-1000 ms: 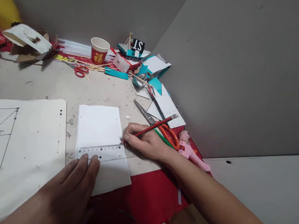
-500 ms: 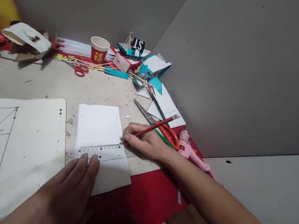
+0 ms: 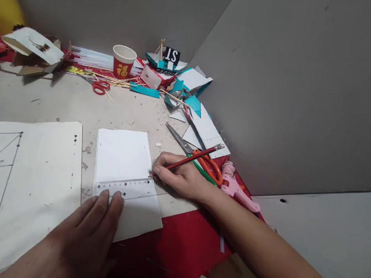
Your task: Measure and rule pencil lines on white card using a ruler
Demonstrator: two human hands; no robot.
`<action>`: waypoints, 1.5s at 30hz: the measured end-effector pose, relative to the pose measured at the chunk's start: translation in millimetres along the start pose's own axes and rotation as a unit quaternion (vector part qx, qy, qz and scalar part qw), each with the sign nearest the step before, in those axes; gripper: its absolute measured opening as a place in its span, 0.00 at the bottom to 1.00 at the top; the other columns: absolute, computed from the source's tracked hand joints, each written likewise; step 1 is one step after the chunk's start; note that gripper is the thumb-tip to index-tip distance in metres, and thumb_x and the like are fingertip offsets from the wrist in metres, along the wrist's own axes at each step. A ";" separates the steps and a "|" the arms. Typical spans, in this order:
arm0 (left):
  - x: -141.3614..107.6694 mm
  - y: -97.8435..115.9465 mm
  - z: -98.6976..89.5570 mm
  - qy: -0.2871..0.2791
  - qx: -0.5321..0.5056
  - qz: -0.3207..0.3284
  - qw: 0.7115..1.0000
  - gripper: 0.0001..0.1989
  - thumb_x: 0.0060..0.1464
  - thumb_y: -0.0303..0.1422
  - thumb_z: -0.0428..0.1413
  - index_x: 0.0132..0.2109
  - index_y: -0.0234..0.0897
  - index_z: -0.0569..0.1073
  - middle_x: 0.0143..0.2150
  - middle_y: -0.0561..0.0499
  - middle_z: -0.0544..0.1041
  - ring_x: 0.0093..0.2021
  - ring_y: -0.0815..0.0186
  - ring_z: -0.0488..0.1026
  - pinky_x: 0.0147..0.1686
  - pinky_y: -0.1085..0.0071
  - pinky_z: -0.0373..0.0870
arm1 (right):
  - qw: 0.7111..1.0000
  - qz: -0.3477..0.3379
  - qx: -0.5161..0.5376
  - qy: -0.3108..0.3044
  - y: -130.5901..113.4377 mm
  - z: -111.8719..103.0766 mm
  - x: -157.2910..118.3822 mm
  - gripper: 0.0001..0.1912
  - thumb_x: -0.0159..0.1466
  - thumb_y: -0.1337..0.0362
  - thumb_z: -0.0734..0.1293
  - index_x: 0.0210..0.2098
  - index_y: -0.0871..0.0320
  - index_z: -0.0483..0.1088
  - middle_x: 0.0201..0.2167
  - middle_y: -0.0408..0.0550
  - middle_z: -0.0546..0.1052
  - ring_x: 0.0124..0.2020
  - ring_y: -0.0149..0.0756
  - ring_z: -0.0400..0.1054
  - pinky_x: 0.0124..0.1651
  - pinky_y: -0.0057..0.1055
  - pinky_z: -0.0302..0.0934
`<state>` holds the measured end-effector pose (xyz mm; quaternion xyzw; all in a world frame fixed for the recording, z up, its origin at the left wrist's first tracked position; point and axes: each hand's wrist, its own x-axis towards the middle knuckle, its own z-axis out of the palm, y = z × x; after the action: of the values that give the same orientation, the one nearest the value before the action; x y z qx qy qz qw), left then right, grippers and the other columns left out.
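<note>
A clear ruler [image 3: 137,184] lies across a white sheet [image 3: 121,153]. The fingertips of my left hand [image 3: 91,222] press on the ruler's left part, the fingers laid out and a little apart. My right hand [image 3: 177,174] pinches a red pencil [image 3: 193,155], its tip down at the ruler's right end near the sheet's edge. A faint line runs on the sheet below the ruler. To the left lies a large sheet with a drawn line pattern [image 3: 43,165].
Orange-handled scissors [image 3: 211,166] and a pink glue gun [image 3: 238,192] lie beyond my right hand. Farther back are red scissors [image 3: 100,87], a paper cup [image 3: 123,62], thin sticks, paper and cardboard models [image 3: 35,51], and a yellow bottle [image 3: 2,5].
</note>
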<state>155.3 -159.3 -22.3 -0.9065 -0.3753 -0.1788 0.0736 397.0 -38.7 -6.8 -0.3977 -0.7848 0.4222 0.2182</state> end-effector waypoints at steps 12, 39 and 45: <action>2.1 5.2 3.7 -0.043 0.022 -0.019 0.999 0.24 0.58 0.41 0.52 0.53 0.27 0.76 0.55 0.42 0.77 0.56 0.54 0.68 0.59 0.64 0.56 | 0.981 0.056 0.184 0.027 -32.4 -2.4 -1.5 0.13 0.66 0.56 0.64 0.30 0.58 0.64 0.22 0.42 0.71 0.18 0.25 0.61 0.20 0.25 0.55; 6.3 1.0 -8.0 -0.061 0.020 0.009 0.998 0.21 0.61 0.40 0.50 0.52 0.29 0.77 0.54 0.40 0.77 0.52 0.51 0.73 0.49 0.62 0.68 | 0.987 0.002 0.149 -0.061 -39.1 62.5 47.8 0.12 0.61 0.60 0.67 0.25 0.58 0.64 0.21 0.38 0.64 0.24 0.27 0.57 0.27 0.27 0.53; 6.0 0.7 -8.0 -0.050 0.018 0.019 0.998 0.21 0.60 0.40 0.51 0.50 0.28 0.78 0.53 0.39 0.78 0.51 0.51 0.74 0.47 0.62 0.69 | 0.989 -0.010 0.136 -0.063 -39.9 63.2 48.6 0.11 0.61 0.61 0.67 0.25 0.58 0.64 0.23 0.39 0.65 0.25 0.27 0.58 0.27 0.27 0.54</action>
<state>157.6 -158.0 -12.6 -0.9198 -0.3642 -0.1252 0.0750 307.9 -43.4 -7.7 -0.3291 -0.7362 0.5469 0.2249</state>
